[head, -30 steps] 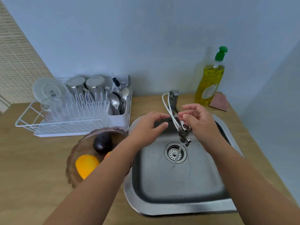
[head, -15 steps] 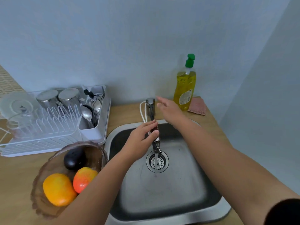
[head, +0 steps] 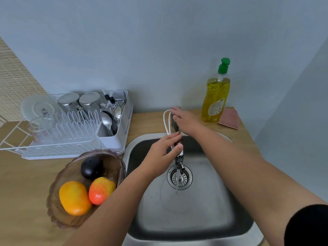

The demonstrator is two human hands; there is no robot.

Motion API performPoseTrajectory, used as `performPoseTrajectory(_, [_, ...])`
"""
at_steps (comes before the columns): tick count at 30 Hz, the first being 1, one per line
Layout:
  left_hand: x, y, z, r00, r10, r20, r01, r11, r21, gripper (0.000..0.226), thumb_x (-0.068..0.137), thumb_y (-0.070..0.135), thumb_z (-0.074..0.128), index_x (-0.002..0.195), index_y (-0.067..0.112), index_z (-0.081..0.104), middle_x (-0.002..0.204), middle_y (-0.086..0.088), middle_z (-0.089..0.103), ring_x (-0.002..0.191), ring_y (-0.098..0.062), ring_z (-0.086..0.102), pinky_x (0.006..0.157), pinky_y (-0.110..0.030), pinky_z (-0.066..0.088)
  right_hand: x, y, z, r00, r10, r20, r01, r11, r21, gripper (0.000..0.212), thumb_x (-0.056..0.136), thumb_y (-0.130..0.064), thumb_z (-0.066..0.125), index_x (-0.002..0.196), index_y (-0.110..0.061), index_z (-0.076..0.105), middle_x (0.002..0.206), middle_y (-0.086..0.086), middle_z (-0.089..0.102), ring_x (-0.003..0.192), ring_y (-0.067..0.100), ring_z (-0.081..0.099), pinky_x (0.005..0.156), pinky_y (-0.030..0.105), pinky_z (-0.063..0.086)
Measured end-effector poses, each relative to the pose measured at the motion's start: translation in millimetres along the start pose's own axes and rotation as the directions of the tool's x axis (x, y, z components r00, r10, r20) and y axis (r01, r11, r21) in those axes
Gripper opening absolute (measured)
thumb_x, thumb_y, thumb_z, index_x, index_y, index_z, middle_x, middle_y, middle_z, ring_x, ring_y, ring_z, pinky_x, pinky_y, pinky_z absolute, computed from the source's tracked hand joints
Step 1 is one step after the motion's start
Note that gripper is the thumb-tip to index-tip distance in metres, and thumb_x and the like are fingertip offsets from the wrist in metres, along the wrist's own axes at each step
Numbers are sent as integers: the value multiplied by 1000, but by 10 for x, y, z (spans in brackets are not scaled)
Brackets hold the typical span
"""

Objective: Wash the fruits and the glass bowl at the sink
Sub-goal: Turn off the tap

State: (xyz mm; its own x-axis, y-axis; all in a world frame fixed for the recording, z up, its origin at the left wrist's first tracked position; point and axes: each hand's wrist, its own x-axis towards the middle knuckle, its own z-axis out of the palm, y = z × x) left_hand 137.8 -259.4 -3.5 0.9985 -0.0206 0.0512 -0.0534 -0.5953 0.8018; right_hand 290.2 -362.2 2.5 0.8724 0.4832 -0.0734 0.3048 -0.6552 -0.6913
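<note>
Left hand (head: 164, 153): fingers curled round the tap spout (head: 179, 153).
Right hand (head: 184, 119): on the tap's far end, grip unclear.
Glass bowl (head: 113, 167): left of sink (head: 195, 228), holding three fruits (head: 75, 197).
Progress: water runs; washing not yet begun.

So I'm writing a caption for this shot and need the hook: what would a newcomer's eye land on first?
First the two hands at the tap over the steel sink: the left hand curls round the spout, the right hand rests on its top. Next, the bright fruits in the glass bowl left of the sink: an orange fruit, a red-orange fruit and a dark fruit.
</note>
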Motion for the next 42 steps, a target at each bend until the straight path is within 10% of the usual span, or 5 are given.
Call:
performPoseTrajectory(10, [2,-8,22,1000,-7,-6,7,1000,-18,43,101,33,53,144,27,52,149,13,48,133,3,43,97,3,30,25,6,20,999,0,-35,-6,986,-167,52,101,-13,35,153,-18,30,162,-5,21,147,22,26,117,33,23])
performPoseTrajectory(34, [-11,-37,44,1000,-17,-10,17,1000,-13,44,101,32,52,145,25,50,152,10,46,137,1,40,99,3,27,-121,102,76,997,44,60,-38,996,-85,61,94,-5,36,151,-25,33,162,-13,17,147,20,24,118,32,20])
performPoseTrajectory(42, [-141,-22,-80,1000,-15,-16,16,998,62,45,100,39,51,143,27,53,151,10,48,137,-2,43,117,-29,35,-222,-99,-74,996,73,57,-69,996,-59,46,97,-10,35,139,-15,53,150,7,46,132,26,46,103,30,37])
